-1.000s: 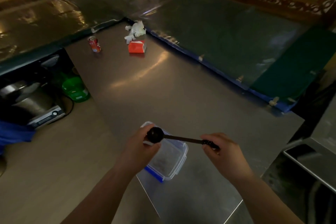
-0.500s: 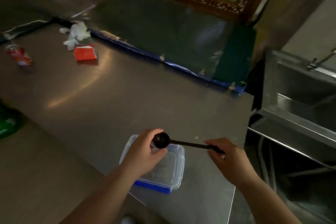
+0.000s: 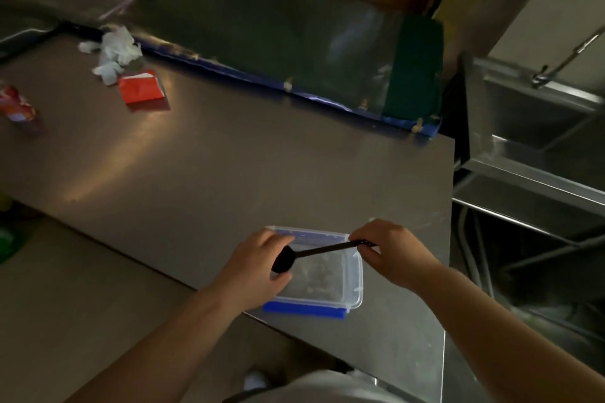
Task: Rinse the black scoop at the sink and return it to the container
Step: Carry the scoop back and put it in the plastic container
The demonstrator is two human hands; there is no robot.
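Item: black scoop (image 3: 314, 253), being held over the container (image 3: 355, 285).

Hazards, as judged:
- The scoop is being gripped only at its two ends; a slip at either end is likely to be dropping it into the container or onto the tabletop (image 3: 229, 167) beside it.
- Residue, if any is clinging to the bowl, is at risk of being shed on the way from the container to the sink (image 3: 537, 147), which is lying to the right of the container, across a gap past the tabletop edge.
- The container is sitting near the tabletop's front edge; a knock from a forearm is likely to be pushing it off.
- Dim light is making the dark scoop hard to be judged clean.

Hands:
- Left hand (image 3: 258, 271): curled, fingers and thumb being closed round the scoop's bowl, over the container's left end.
- Right hand (image 3: 389, 252): fingertips being pinched on the handle's far end, over the container's right rear corner.

Appearance of scoop: matt black, round deep bowl, long thin straight handle, being held nearly level, bowl slightly lower. Wetness cannot be told.

Container: clear plastic, rectangular, lidless, blue clips at front and rear; unclear brownish contents inside.
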